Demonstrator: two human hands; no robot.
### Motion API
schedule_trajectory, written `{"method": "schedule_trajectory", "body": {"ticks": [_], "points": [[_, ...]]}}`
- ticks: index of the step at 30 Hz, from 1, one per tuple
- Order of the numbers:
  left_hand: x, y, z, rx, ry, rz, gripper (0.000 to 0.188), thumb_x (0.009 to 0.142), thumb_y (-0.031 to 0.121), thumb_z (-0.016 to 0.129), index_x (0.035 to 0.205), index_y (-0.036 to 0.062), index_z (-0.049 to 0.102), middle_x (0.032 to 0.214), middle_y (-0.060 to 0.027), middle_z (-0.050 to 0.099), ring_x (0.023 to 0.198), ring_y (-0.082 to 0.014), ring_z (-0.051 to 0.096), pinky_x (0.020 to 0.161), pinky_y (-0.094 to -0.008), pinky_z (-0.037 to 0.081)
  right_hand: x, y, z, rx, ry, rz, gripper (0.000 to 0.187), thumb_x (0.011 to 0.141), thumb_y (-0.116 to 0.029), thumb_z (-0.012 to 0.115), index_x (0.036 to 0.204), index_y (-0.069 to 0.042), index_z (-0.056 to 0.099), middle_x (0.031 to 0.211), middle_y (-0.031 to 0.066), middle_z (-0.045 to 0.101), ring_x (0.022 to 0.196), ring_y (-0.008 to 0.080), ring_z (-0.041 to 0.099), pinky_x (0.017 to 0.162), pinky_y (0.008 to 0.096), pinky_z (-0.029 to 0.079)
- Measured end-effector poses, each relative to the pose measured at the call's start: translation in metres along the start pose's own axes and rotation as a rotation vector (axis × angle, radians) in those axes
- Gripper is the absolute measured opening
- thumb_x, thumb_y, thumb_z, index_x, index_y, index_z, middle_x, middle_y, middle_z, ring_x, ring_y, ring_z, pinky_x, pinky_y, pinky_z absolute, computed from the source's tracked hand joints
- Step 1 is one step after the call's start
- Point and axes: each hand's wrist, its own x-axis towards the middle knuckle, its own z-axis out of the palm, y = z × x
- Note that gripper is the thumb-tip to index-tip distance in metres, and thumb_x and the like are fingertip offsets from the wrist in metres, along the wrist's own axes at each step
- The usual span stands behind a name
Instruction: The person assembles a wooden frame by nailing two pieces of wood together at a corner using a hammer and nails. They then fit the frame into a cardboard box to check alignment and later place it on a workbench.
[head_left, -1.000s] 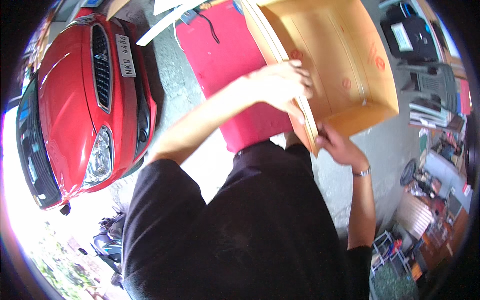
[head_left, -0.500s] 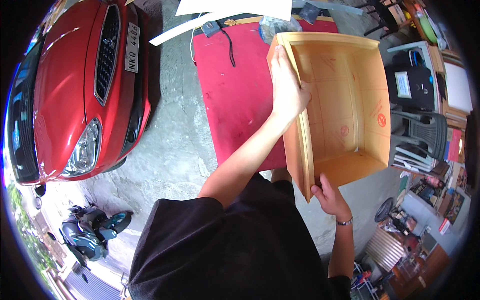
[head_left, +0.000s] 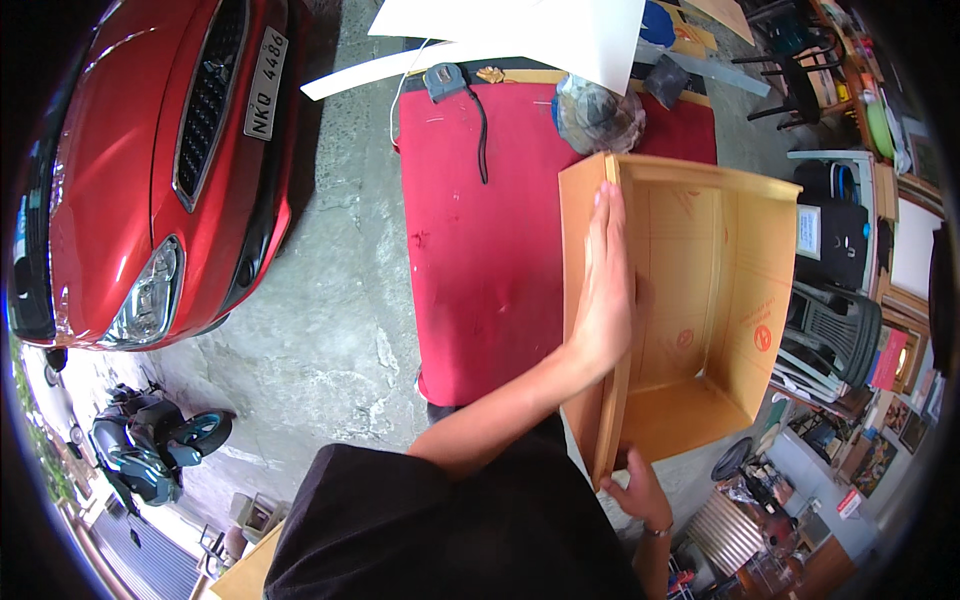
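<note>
An open tan cardboard box [head_left: 690, 320] sits at the right side of the red-covered bench [head_left: 480, 240], overlapping its edge in this view, with the hollow turned up toward the wearer; whether the bench bears all its weight cannot be told. The left hand [head_left: 608, 310] clasps the box's left wall, its fingers laid nearly straight along the rim and part of the grip hidden by the board. The right hand [head_left: 640, 492] pinches the near corner of that same wall, thumb on the rim and fingers partly out of sight.

The box looks light for its bulk, being hollow and thin-walled. The panels seem stiff along their length but likely to bow or crease if pressed in the middle. The left wall, which shows a doubled edge, is probably the firmest place to hold, and the folded corners should resist bending better than the broad faces. The board looks dry and smooth, so moderate pressure ought to be enough; a hard squeeze could dent it.

Farther up the bench lie a grey tape measure [head_left: 446, 82] with a dark strap, a bundled clear plastic bag [head_left: 600, 115] and white sheets [head_left: 520, 30]
</note>
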Motion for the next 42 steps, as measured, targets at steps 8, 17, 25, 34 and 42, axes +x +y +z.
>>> {"method": "schedule_trajectory", "body": {"ticks": [8, 17, 25, 34, 42], "points": [[0.021, -0.005, -0.025, -0.119, -0.015, -0.121, 0.096, 0.083, 0.002, 0.073, 0.159, -0.0081, 0.015, 0.158, -0.0264, 0.030, 0.149, -0.0410, 0.032, 0.123, -0.0472, 0.027, -0.002, -0.003, 0.009, -0.086, 0.056, 0.150, 0.065, 0.076, -0.036, 0.091, 0.121, 0.001, 0.061, 0.101, 0.0185, 0.071, 0.097, 0.0362, 0.069, 0.085, 0.0438, 0.053], [0.094, -0.065, -0.048, -0.232, -0.315, -0.015, 0.068, 0.079, 0.022, 0.083, 0.135, -0.0019, 0.054, 0.137, -0.0222, 0.061, 0.137, -0.0409, 0.053, 0.117, -0.0526, 0.037, -0.006, -0.019, 0.009, -0.014, 0.099, 0.208, 0.061, 0.075, -0.016, 0.092, 0.125, -0.001, 0.060, 0.113, 0.0156, 0.065, 0.107, 0.0318, 0.063, 0.096, 0.0390, 0.048], [0.096, -0.072, -0.041, -0.272, -0.228, -0.031, 0.055, 0.079, 0.025, 0.081, 0.121, -0.0040, 0.062, 0.122, -0.0215, 0.069, 0.125, -0.0377, 0.063, 0.113, -0.0548, 0.041, -0.005, -0.024, 0.007, -0.004, 0.083, 0.271, 0.060, 0.075, -0.015, 0.092, 0.125, -0.003, 0.062, 0.118, 0.0141, 0.064, 0.114, 0.0308, 0.057, 0.100, 0.0394, 0.044], [0.092, -0.076, -0.036, -0.275, -0.178, -0.013, 0.050, 0.082, 0.022, 0.079, 0.119, -0.0059, 0.061, 0.120, -0.0233, 0.069, 0.122, -0.0361, 0.064, 0.111, -0.0500, 0.044, 0.005, -0.031, 0.006, -0.003, 0.069, 0.216, 0.063, 0.077, -0.022, 0.091, 0.128, -0.004, 0.061, 0.120, 0.0157, 0.064, 0.114, 0.0339, 0.057, 0.098, 0.0403, 0.045], [0.092, -0.071, -0.032, -0.258, -0.129, 0.012, 0.045, 0.081, 0.017, 0.077, 0.119, -0.0041, 0.063, 0.118, -0.0209, 0.070, 0.118, -0.0356, 0.067, 0.106, -0.0470, 0.049, 0.015, -0.046, 0.003, -0.202, 0.041, 0.100, 0.058, 0.082, -0.020, 0.087, 0.129, -0.004, 0.059, 0.120, 0.0185, 0.065, 0.111, 0.0376, 0.061, 0.094, 0.0429, 0.048]]}}
